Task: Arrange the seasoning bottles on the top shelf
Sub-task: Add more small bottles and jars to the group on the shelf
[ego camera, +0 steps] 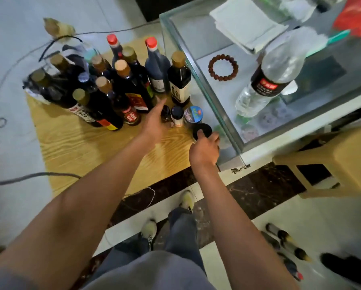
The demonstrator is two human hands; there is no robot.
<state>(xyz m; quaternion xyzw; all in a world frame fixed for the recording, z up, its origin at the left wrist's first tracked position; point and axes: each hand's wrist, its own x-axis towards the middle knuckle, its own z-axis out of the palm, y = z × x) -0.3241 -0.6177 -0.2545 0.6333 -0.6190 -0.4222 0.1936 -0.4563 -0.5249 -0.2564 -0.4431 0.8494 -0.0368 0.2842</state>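
Nearest the camera: grey trousers and two pale shoes on a dark marble strip of floor. Both bare forearms reach forward over a wooden shelf top. Right hand grips a black-lidded jar at the shelf's right edge, fingers curled over the lid, right beside the glass counter. Left hand is further in, fingers mostly straight, resting against a small dark bottle; whether it actually pinches it cannot be told from this angle. Just right of that bottle stand a small jar with a dark cap and a blue-topped tin, all in a short row, near-touching. Behind them is a packed cluster of tall dark seasoning bottles: most have tan or gold caps, two at the back have red caps, and one with a pale label stands closest to the counter. On the counter top: a beaded bracelet, a clear water bottle lying tilted, folded white paper. A tan plastic stool sits at right. Cables trail across the floor at left.
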